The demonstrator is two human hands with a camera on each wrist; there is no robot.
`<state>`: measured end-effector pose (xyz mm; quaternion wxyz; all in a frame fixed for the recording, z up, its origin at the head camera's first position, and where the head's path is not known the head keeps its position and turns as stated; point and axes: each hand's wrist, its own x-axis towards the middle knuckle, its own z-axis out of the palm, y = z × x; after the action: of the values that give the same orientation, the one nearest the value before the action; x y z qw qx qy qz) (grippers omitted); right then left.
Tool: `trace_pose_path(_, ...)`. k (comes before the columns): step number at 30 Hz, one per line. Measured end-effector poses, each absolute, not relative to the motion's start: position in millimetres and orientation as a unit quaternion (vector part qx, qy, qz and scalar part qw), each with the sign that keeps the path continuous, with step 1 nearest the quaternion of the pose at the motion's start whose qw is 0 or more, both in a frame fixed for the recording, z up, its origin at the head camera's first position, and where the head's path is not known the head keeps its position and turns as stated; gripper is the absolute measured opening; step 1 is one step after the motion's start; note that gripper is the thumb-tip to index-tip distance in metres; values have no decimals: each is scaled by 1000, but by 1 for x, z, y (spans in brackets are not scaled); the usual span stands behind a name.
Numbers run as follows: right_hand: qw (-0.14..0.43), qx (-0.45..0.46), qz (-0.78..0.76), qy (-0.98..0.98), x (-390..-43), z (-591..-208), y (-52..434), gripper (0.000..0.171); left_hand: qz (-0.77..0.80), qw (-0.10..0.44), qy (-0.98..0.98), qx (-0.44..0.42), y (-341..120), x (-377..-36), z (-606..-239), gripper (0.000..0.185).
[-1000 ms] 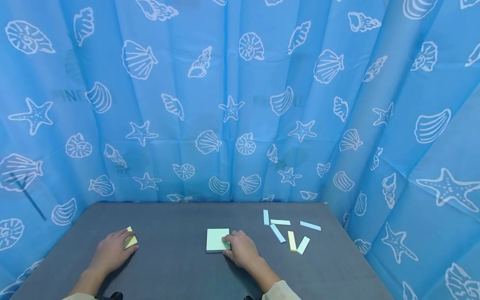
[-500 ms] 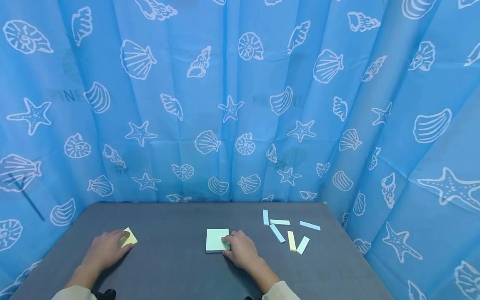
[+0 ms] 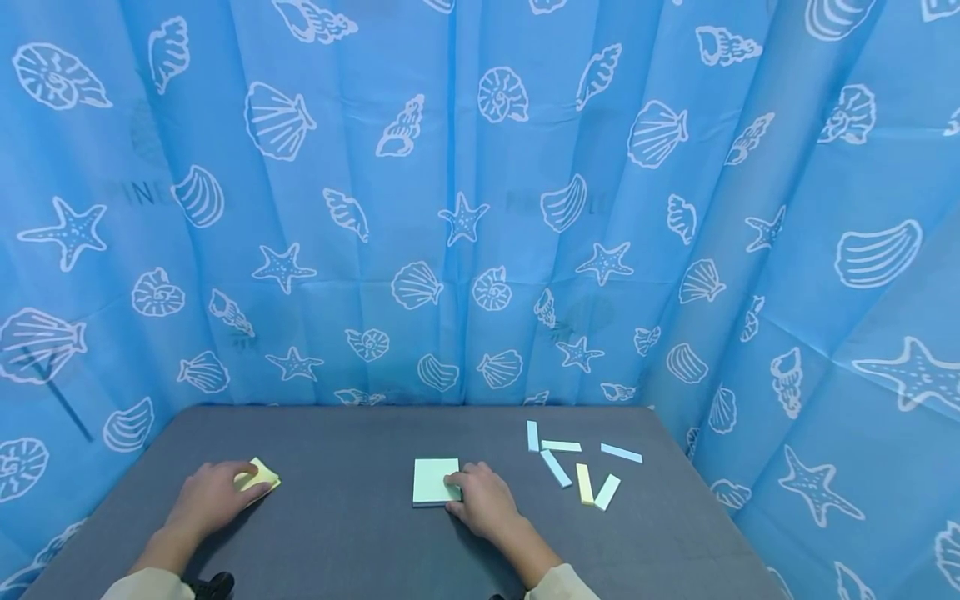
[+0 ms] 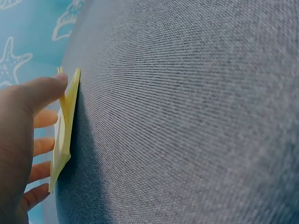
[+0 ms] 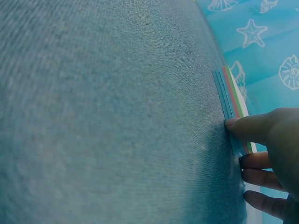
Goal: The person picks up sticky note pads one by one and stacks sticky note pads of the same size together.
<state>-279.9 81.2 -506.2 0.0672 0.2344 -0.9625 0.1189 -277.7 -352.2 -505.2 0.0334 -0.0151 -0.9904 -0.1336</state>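
Observation:
My left hand (image 3: 242,484) lies at the table's left and pinches a small folded yellow note (image 3: 264,476). In the left wrist view the thumb (image 4: 44,91) sits on one face of the yellow note (image 4: 63,135) and the fingers lie behind it. My right hand (image 3: 459,484) holds the right edge of a square pale-green sticky-note pad (image 3: 432,478) lying flat at the table's middle. In the right wrist view the thumb (image 5: 250,128) presses the side of the layered pad (image 5: 230,98), and the other fingers lie on its top.
Several pale blue, yellow and green paper strips (image 3: 577,468) lie scattered at the right of the grey table (image 3: 345,533). A blue curtain (image 3: 465,208) printed with shells and starfish closes in the back and both sides.
My left hand has drawn back slightly to the left, and its fingers have shifted over the yellow note, which now looks folded. My right hand and the pad have stayed put.

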Motion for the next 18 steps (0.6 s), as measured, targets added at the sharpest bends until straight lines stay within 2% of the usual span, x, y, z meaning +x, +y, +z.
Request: trace_pose_path(18, 64, 231, 121, -963, -279, -506, 82, 38, -162, 43, -986, -9, -352, -274, -508, 61)
